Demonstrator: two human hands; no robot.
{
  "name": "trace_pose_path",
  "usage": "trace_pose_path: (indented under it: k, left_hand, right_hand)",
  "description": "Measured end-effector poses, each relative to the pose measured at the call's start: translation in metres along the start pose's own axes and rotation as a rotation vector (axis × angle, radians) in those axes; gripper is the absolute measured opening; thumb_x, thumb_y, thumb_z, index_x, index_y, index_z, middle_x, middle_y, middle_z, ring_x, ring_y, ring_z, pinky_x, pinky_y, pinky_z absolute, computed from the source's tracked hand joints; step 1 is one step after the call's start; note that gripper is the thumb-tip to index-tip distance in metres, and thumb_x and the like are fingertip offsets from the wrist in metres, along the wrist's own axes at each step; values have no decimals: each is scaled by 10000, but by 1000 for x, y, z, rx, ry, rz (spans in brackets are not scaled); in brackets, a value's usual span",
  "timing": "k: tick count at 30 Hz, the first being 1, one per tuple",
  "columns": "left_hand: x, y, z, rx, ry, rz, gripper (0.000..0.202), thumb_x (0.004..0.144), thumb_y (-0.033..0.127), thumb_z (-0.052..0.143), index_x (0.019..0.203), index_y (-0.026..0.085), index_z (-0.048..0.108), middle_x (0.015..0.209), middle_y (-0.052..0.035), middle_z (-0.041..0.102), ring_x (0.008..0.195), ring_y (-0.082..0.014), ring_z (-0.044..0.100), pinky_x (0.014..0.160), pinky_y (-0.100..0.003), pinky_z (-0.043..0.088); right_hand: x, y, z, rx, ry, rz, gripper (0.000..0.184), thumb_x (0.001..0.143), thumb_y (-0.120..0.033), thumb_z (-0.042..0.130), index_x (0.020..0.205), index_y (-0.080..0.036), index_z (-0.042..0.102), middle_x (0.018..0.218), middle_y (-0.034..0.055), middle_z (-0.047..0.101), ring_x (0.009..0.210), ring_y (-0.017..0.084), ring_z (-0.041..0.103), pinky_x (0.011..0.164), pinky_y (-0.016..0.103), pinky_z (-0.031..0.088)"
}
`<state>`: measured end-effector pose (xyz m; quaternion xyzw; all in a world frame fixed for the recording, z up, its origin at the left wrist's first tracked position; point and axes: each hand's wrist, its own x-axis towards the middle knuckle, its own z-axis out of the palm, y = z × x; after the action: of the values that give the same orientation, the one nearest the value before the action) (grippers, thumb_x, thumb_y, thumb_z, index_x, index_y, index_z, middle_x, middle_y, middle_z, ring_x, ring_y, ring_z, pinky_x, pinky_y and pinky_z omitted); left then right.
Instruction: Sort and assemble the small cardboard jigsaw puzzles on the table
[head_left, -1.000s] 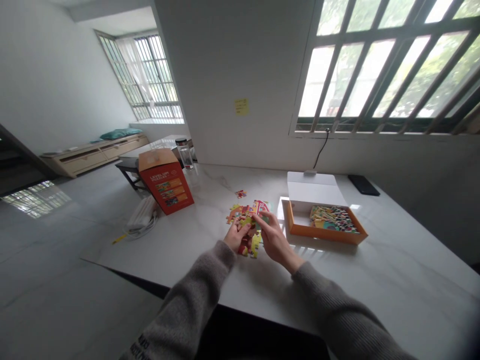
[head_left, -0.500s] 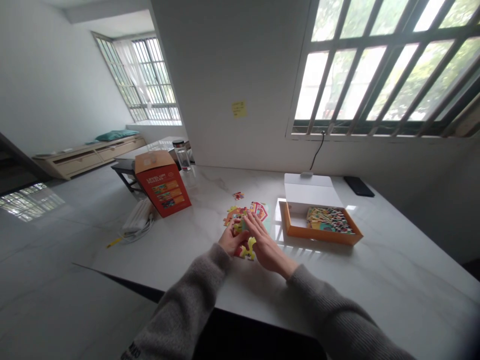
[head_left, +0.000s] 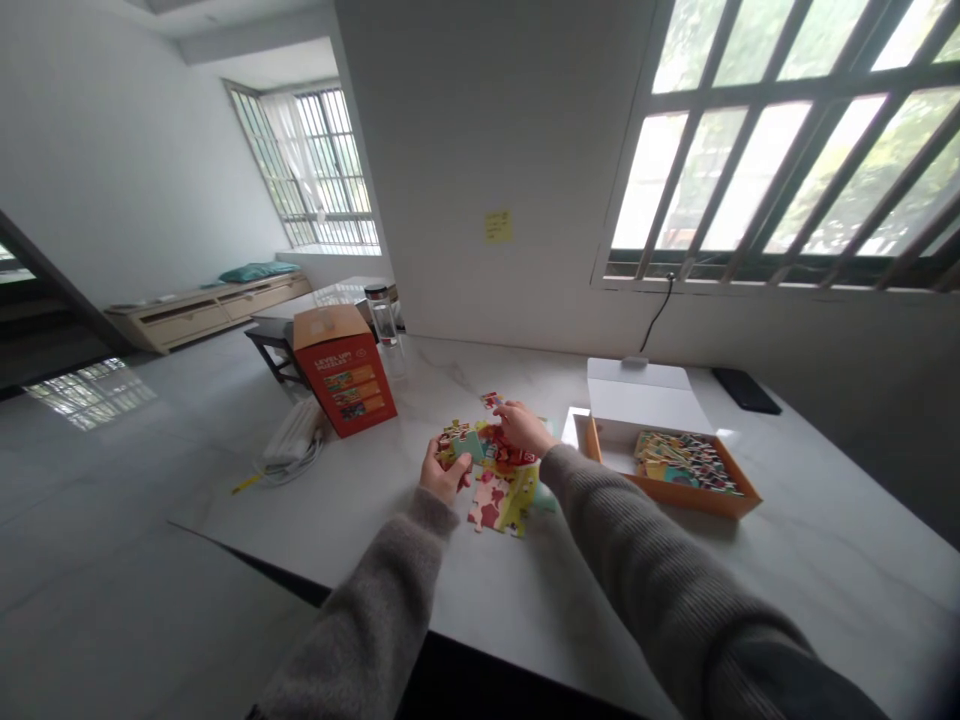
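Your left hand [head_left: 444, 472] pinches teal puzzle piece [head_left: 466, 446], fingers nearly closed. Right hand [head_left: 523, 427] curled on cluster of jigsaw pieces [head_left: 501, 478], grip unclear, on marble tabletop [head_left: 787, 560]. Pieces look light, stiff: take by edges. Orange tray [head_left: 679, 497] right.

Logged: the right hand [head_left: 523, 427] has parted from the left and now reaches across the far side of the pile, near a small red jigsaw piece [head_left: 491, 400]. The left hand [head_left: 444, 470] has drawn left, gripping a teal piece [head_left: 466, 446]. Pink-and-yellow pieces [head_left: 501, 503] now lie uncovered.
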<state>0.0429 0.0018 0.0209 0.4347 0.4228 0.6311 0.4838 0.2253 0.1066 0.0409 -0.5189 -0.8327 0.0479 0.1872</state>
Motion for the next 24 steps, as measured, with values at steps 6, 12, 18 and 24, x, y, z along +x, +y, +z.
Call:
trace_pose_path:
  k: [6, 12, 18, 24]
  left_hand:
    - [11, 9, -3, -305, 139, -94, 430, 603, 335, 773, 843, 214, 437, 555, 101, 549, 338, -69, 469, 343, -182, 319]
    - [12, 15, -4, -360, 159, -166, 395, 608, 309, 760, 820, 220, 439, 524, 115, 510, 341, -70, 456, 357, -198, 312]
    - [10, 14, -2, -335, 142, -165, 416, 601, 334, 769, 836, 217, 447, 547, 105, 540, 339, -66, 460, 356, -196, 311]
    - [8, 12, 0, -282, 104, -201, 427, 590, 325, 778, 849, 212, 458, 518, 106, 527, 342, -74, 472, 348, -182, 304]
  right_hand:
    - [50, 1, 9, -74, -108, -13, 437, 904, -28, 424, 1291, -161, 576, 1322, 133, 571, 1229, 233, 467, 959, 327, 409]
    - [77, 3, 14, -130, -219, 36, 417, 931, -154, 493, 1345, -184, 528, 1328, 156, 552, 1253, 277, 441, 962, 381, 405]
    - [83, 5, 0, -132, -234, 124, 348, 803, -235, 698, 1135, -134, 670, 1267, 224, 555, 1237, 377, 438, 984, 478, 374]
    - [58, -9, -15, 60, -94, 98, 158, 904, -188, 560, 997, -152, 682, 1119, 162, 645, 1086, 269, 572, 910, 364, 422]
